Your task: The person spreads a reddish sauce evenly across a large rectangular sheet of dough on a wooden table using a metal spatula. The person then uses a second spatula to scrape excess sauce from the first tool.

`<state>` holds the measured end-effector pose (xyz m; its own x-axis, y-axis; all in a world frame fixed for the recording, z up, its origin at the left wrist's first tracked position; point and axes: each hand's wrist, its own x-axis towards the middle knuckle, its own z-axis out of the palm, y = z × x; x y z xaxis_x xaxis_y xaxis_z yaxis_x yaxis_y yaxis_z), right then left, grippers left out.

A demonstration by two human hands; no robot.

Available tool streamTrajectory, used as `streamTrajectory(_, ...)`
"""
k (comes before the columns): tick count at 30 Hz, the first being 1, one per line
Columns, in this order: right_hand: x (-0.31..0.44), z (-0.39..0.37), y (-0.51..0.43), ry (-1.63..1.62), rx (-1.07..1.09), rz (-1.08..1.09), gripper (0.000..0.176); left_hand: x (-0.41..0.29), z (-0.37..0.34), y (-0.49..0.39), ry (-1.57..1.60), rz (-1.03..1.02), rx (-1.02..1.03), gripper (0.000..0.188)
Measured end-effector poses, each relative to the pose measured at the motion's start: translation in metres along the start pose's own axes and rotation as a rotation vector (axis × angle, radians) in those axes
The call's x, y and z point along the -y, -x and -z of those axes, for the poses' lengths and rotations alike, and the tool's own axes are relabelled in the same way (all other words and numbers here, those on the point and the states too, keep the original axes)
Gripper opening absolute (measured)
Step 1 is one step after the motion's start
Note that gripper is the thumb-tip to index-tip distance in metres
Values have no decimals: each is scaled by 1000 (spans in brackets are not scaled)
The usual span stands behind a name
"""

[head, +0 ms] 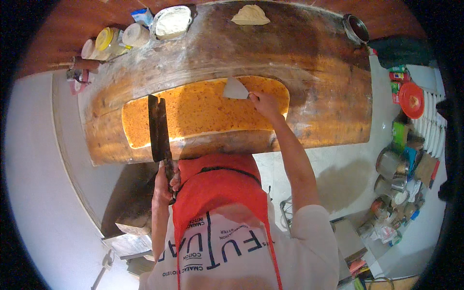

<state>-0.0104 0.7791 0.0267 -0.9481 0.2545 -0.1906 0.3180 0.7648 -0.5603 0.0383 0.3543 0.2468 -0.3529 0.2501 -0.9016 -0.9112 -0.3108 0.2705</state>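
Observation:
A long rolled-out dough sheet point(203, 108), coated with an orange-brown speckled paste, lies across the wooden work table point(326, 119). Pale bare dough shows along its edges. My left hand point(167, 183) grips the handle of a dark, broad-bladed knife point(158, 127) near my waist, and the blade extends over the left part of the sheet. Whether that blade touches the paste I cannot tell. In my right hand point(266, 105) is a triangular metal scraper point(235, 88), held over the right half of the sheet near its far edge.
At the back of the table sit a dough lump point(251, 15), a tub of white flour point(172, 22), a yellow-lidded jar point(105, 38) and a dark pot point(356, 29). To the right, a red plate point(411, 100) rests among cluttered kitchenware. My red apron point(221, 181) meets the front edge.

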Motion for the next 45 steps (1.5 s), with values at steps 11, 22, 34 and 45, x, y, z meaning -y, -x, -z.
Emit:
streamTrajectory(11,-152,36,74,-194,-2,-294,35,3,4,-4,-62,-26,59,55)
streamTrajectory(22,-148,-23,203,-977,-224,-420,25,15,-5,1,-129,-44,73,54)
streamTrajectory(34,-28,48,264,-939,-358,-544,32,20,-4,-15,-306,-31,148,55)
streamTrajectory(45,262,59,228,-23,-226,399,36,-9,11,-25,-37,150,540,59)
